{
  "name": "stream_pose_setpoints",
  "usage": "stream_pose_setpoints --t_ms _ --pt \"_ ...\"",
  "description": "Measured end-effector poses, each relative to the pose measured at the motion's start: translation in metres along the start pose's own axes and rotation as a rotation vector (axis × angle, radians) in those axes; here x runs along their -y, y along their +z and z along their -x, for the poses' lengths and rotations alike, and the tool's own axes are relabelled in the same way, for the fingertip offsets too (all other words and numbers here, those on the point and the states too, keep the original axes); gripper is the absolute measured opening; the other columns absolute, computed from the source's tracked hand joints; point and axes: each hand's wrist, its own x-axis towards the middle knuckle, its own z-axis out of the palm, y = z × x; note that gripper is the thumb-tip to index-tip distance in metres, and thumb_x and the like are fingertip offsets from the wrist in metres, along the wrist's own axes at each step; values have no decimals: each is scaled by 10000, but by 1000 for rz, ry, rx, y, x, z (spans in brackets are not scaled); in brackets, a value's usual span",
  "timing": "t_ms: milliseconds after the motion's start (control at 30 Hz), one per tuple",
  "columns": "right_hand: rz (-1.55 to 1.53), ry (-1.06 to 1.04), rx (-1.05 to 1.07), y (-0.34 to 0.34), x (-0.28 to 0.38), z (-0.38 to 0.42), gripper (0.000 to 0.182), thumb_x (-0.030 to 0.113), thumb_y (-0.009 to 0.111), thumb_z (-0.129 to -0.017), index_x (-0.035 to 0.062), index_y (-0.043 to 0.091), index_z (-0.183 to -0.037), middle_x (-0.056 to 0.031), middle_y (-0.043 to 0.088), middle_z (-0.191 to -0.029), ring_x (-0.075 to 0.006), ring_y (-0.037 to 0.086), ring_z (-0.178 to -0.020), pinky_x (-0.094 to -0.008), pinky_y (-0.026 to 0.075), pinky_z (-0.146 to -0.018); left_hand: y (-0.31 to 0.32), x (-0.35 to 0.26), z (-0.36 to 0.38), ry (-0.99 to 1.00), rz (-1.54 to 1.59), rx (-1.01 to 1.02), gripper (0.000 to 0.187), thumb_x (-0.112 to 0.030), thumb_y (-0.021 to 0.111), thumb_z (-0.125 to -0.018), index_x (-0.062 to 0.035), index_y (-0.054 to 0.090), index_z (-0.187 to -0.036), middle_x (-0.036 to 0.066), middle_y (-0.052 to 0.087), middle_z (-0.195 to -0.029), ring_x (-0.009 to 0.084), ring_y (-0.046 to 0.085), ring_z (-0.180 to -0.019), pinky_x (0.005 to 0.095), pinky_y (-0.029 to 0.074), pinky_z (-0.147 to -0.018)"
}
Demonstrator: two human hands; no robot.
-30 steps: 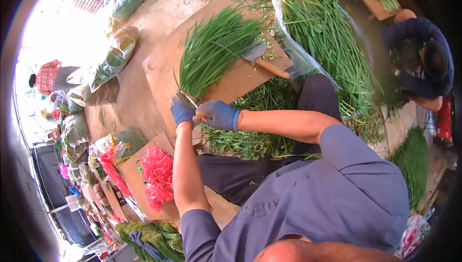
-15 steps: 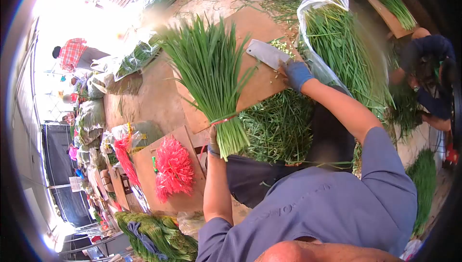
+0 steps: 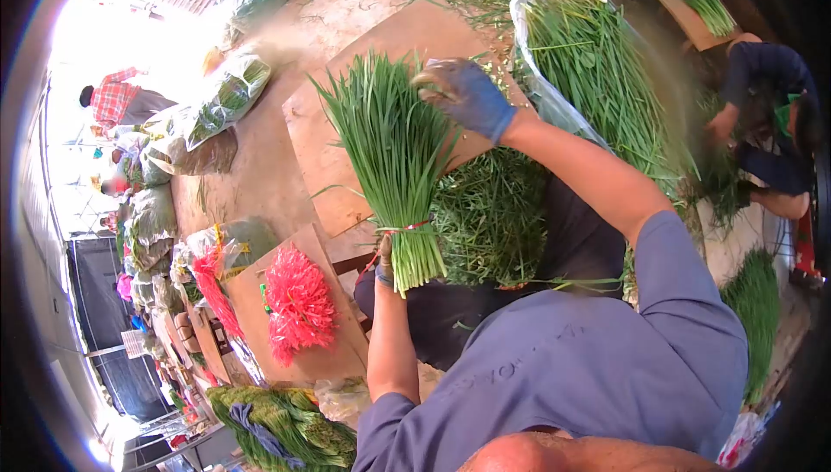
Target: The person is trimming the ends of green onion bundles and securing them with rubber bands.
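Observation:
A long bundle of green leafy stalks (image 3: 394,147) stands tilted over a brown board (image 3: 325,130), with a red tie round its pale lower stems. My left hand (image 3: 385,266) is closed round the stem end, just below the tie, and partly hidden by the stalks. Beside the leaf tops is my right hand (image 3: 467,95), in a blue glove, its fingers bent and apart at the bundle's right edge. No cleaver can be made out; the glove covers part of the board.
Loose green cuttings (image 3: 493,216) lie below the board. Right of them is a plastic bag of stalks (image 3: 597,74). Red ties (image 3: 299,303) rest on a smaller board (image 3: 338,346) at left. A co-worker (image 3: 770,117) sits at far right.
My right hand has moved left and up to the leaf tops, and the cleaver it held is no longer seen. The bundle is more upright and its leaves are gathered closer.

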Motion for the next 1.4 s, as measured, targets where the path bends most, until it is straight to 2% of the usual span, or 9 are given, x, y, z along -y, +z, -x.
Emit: stream_pose_setpoints --t_ms 133,267,533,667,767,867,1000,1100,1400 --pt "-455 283 225 31 16 -4 204 259 609 -898 112 618 -1039 -147 668 -973 -328 640 -904 -422 494 -811 -13 0 6 25 -86 -64 959 -641 764 -687 -76 436 -1388 154 597 -1232 332 631 -1053 517 543 -908" --pt "-909 780 350 49 36 13 201 209 646 -902 77 593 -1044 -99 653 -830 -203 640 -752 -351 510 -717 -8 -1 10 43 -116 -86 1011 -676 749 -673 -46 421 -1392 187 602 -1220 368 626 -1057 541 535 -908" --pt "-767 400 -166 59 94 27 167 184 652 -907 87 665 -1042 -95 703 -971 -228 678 -901 -345 522 -814 54 3 15 8 -125 12 1005 -613 811 -640 -67 433 -1395 164 577 -1251 339 632 -1034 531 547 -878" --pt "-503 262 -71 50 97 34 220 197 631 -928 68 640 -1106 -76 684 -974 -217 658 -935 -345 515 -841 54 8 20 30 -132 18 1005 -612 811 -641 -67 432 -1395 163 578 -1250 338 631 -1035 527 547 -880" --pt "-369 361 -161 28 102 30 270 263 655 -918 62 613 -1093 -82 664 -868 -193 645 -839 -334 508 -773 55 10 26 41 -137 28 1005 -612 811 -641 -67 432 -1396 162 578 -1250 338 631 -1036 525 547 -882" --pt "-525 633 -35 13 98 22 387 378 677 -878 63 569 -1075 -161 663 -905 -326 652 -854 -402 506 -745 57 15 33 49 -141 36 1005 -611 811 -642 -66 432 -1396 161 578 -1250 337 631 -1037 522 547 -884" --pt "-880 644 -47 10 104 7 411 388 742 -851 44 605 -1028 -54 644 -791 -166 602 -700 -314 477 -625 60 20 44 57 -155 46 1005 -611 812 -642 -66 431 -1397 159 578 -1249 336 630 -1039 519 546 -886" --pt "-992 807 306 -13 107 -6 347 358 761 -842 59 631 -963 -8 618 -742 -102 549 -626 -257 431 -549 62 24 53 71 -161 55 1005 -610 812 -643 -66 431 -1397 158 579 -1249 336 630 -1040 516 546 -888" --pt "-1123 718 277 -43 134 4 267 322 703 -900 82 596 -852 5 559 -617 -76 464 -505 -227 363 -471 70 36 72 112 -177 82 1006 -609 812 -644 -65 430 -1399 156 579 -1248 334 628 -1043 509 546 -893"
